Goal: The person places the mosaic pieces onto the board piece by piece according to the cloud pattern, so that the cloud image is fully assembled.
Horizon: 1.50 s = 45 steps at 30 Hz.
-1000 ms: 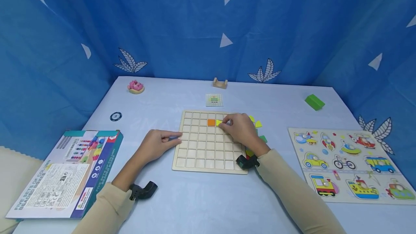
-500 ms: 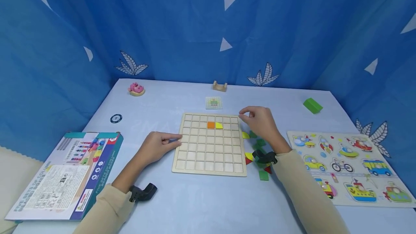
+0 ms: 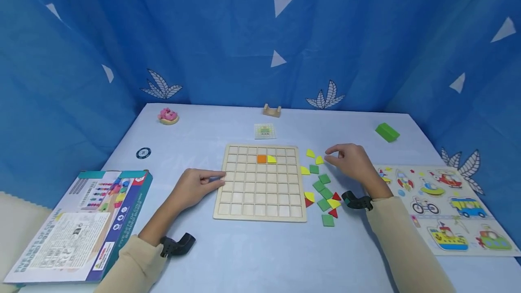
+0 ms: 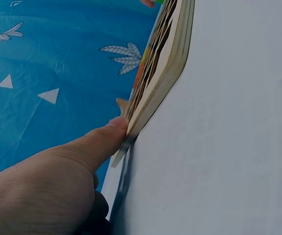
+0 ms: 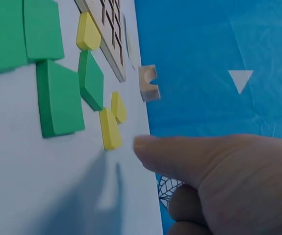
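A wooden grid board (image 3: 260,218) lies flat on the table, with an orange square tile (image 3: 262,159) and a yellow quarter-round tile (image 3: 271,159) side by side in its cells. My left hand (image 3: 195,190) touches the board's left edge with thumb and index finger stretched out; in the left wrist view the thumb (image 4: 99,142) rests against the rim. Right of the board, my right hand (image 3: 351,162) hovers beside a loose yellow tile (image 3: 319,160), fingers loosely bent and holding nothing. Several green squares (image 3: 324,178), yellow tiles and red triangles (image 3: 333,213) lie below it.
A small pattern card (image 3: 265,131) and a wooden stand (image 3: 272,111) are behind the board. A boxed bead toy (image 3: 77,229) lies left, a vehicle peg puzzle (image 3: 443,248) right. Farther off are a green block (image 3: 387,132), a pink figurine (image 3: 168,116) and a round chip (image 3: 143,153).
My right hand has let go of the yellow quarter-round tile on the board and moved right to the loose tiles. My left hand stays at the board's edge.
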{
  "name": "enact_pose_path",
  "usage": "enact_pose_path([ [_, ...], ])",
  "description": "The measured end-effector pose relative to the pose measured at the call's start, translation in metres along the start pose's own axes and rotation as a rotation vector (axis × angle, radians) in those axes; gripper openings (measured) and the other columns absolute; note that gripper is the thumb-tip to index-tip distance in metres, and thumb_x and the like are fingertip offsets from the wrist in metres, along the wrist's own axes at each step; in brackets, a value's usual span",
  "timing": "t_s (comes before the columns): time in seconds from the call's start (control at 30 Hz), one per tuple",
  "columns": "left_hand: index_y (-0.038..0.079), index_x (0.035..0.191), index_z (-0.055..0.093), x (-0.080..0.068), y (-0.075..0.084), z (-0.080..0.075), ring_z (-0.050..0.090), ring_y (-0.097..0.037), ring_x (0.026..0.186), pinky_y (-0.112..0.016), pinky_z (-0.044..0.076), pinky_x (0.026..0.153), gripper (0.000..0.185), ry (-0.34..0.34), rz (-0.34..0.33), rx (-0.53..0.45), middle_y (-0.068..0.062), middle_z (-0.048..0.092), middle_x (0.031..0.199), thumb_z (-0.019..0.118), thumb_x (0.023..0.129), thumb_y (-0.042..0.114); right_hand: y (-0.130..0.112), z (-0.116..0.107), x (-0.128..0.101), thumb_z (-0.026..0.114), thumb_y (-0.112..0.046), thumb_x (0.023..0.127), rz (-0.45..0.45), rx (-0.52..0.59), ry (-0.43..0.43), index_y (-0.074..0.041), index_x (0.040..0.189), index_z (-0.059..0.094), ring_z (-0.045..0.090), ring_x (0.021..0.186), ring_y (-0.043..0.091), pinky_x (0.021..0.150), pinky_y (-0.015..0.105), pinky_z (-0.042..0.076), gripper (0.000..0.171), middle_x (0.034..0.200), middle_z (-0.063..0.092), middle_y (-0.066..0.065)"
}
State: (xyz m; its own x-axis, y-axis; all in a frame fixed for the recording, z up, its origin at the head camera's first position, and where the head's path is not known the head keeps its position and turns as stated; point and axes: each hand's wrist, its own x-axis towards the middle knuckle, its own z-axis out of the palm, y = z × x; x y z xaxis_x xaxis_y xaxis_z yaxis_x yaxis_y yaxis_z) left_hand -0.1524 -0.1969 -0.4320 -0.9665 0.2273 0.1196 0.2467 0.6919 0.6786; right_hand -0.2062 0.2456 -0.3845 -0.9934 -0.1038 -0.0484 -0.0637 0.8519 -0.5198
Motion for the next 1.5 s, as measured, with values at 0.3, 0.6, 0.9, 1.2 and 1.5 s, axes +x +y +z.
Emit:
enact_pose_path([
  [0.3, 0.016, 0.116, 0.080, 0.001, -0.001, 0.000, 0.032, -0.009, 0.047, -0.027, 0.028, 0.048, 0.029, 0.024, 0.027, 0.017, 0.008, 0.039, 0.049, 0.081, 0.090, 0.029, 0.005, 0.003, 0.003, 0.071, -0.021, 0.098, -0.033, -0.005, -0.112, -0.015, 0.137, 0.068, 0.046, 0.059, 0.024, 0.052, 0.028, 0.034, 0.040, 0.064, 0.045, 0.006],
  [0.6, 0.016, 0.116, 0.080, 0.003, -0.001, 0.000, 0.033, -0.008, 0.047, -0.026, 0.029, 0.048, 0.029, 0.024, 0.038, 0.016, 0.008, 0.039, 0.049, 0.080, 0.091, 0.030, 0.007, 0.010, 0.004, 0.071, -0.022, 0.097, -0.055, -0.012, -0.098, -0.013, 0.136, 0.068, 0.046, 0.057, 0.024, 0.051, 0.029, 0.035, 0.039, 0.064, 0.047, 0.006],
  [0.9, 0.016, 0.117, 0.079, 0.001, -0.001, -0.002, 0.033, -0.008, 0.047, -0.026, 0.030, 0.048, 0.029, 0.008, 0.026, 0.012, 0.008, 0.039, 0.049, 0.080, 0.091, 0.029, 0.006, 0.012, 0.003, 0.074, -0.025, 0.095, -0.030, -0.070, -0.066, -0.009, 0.126, 0.072, 0.047, 0.064, 0.023, 0.058, 0.034, 0.037, 0.035, 0.066, 0.048, 0.006],
  [1.2, 0.017, 0.117, 0.080, 0.001, -0.002, -0.001, 0.032, -0.009, 0.047, -0.027, 0.030, 0.048, 0.028, 0.006, 0.027, 0.001, 0.008, 0.038, 0.050, 0.080, 0.091, 0.029, 0.004, 0.010, 0.002, 0.078, -0.030, 0.090, -0.034, -0.122, -0.034, -0.006, 0.115, 0.075, 0.049, 0.069, 0.023, 0.059, 0.035, 0.038, 0.035, 0.069, 0.050, 0.005],
  [1.5, 0.016, 0.117, 0.079, 0.002, -0.003, 0.001, 0.033, -0.009, 0.047, -0.027, 0.030, 0.048, 0.029, 0.010, 0.017, 0.002, 0.007, 0.039, 0.050, 0.080, 0.091, 0.030, -0.009, 0.016, -0.001, 0.082, -0.040, 0.087, -0.101, -0.050, 0.062, -0.008, 0.107, 0.078, 0.044, 0.056, 0.023, 0.051, 0.032, 0.031, 0.038, 0.059, 0.044, 0.004],
])
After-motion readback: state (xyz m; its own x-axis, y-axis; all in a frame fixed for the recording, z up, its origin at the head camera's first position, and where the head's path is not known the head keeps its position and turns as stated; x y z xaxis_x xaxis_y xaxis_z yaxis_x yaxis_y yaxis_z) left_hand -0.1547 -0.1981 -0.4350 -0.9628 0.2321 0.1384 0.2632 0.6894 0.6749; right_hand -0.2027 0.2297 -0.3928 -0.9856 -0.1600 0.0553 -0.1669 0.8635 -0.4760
